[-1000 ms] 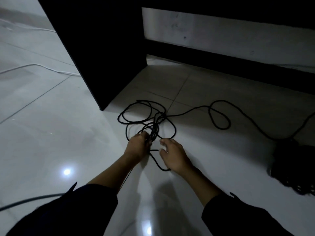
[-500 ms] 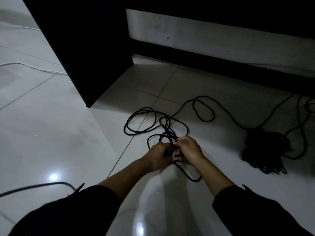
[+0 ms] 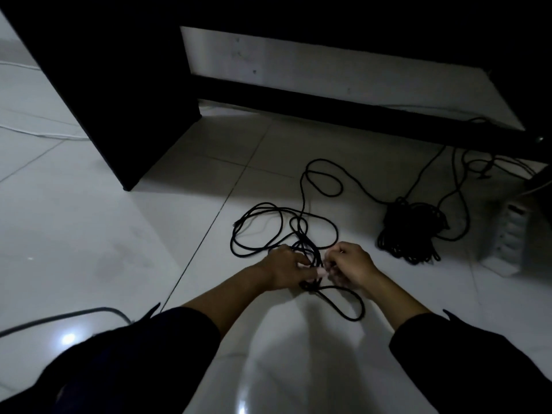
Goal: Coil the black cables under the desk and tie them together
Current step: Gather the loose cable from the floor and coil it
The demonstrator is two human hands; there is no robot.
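A glossy white tiled floor [image 3: 89, 234] runs under a black desk [image 3: 119, 85] in dim light. Just in front of the desk, loose loops of the black cable [image 3: 257, 231] lie on the tiles. The left hand [image 3: 286, 270] and right hand [image 3: 352, 264] meet over it, fingers curled, pinching gathered strands between them. To the right lies a tied black cable bundle [image 3: 412, 231], beside a white power strip [image 3: 504, 243]. No containers show.
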